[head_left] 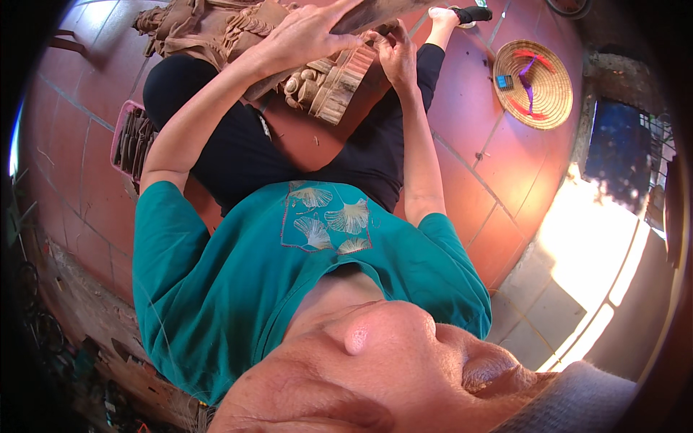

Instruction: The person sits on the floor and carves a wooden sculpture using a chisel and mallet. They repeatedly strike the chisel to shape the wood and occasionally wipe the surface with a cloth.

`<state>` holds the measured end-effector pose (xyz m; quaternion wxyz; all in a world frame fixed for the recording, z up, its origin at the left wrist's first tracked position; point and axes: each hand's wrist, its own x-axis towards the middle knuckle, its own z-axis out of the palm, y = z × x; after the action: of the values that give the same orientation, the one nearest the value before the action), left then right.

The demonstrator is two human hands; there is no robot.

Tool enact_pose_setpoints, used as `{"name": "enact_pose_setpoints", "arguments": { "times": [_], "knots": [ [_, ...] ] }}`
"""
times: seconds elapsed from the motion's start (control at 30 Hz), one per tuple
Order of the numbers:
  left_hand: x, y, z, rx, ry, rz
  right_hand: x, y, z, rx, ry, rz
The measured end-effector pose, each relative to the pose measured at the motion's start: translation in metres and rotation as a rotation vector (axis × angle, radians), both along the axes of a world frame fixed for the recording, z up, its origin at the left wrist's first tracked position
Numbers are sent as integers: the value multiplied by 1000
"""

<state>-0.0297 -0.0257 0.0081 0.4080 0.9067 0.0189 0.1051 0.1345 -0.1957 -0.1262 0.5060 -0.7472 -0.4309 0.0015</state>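
Observation:
A large carved brown wooden piece, with scrolls and ridged edges, lies across the far side of my legs. Above it a flat, smooth wooden board runs out through the top edge of the picture. My left hand grips this board, thumb on its near edge and fingers stretched over its face. Beside the board's near edge is my right hand, its fingers bent and pinched together. Whatever lies between those fingertips is too small to make out.
On the red tiled floor to the right lies a woven conical hat, a purple strap and small blue box inside. A pink basket of dark, slim pieces stands left of my knee. More carving extends far left.

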Motion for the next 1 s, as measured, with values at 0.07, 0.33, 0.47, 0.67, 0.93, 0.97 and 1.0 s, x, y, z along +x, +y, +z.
{"name": "enact_pose_setpoints", "arguments": {
  "times": [0.07, 0.33, 0.47, 0.67, 0.93, 0.97, 1.0],
  "knots": [
    [1, 0, -4, 33, 19, -21, -2, 0, 1, 3, -28, -18],
    [-2, -9, 4, -33, -61, 7, -10, 3, 8, 120, -15, -1],
    [-2, -11, 1, 46, -28, -1, -4, 2, 1, 14, -43, -75],
    [-2, -6, -7, 118, 21, -60, -2, 6, -7, 209, 26, -174],
    [-7, -1, 16, 20, 159, 43, 1, -4, 3, 45, 20, -181],
    [-7, -1, 21, -2, 227, 58, 3, -5, 4, 54, 32, -180],
    [-6, 0, 17, 29, 161, 41, 6, -5, 2, 89, 55, -159]
  ]
}}
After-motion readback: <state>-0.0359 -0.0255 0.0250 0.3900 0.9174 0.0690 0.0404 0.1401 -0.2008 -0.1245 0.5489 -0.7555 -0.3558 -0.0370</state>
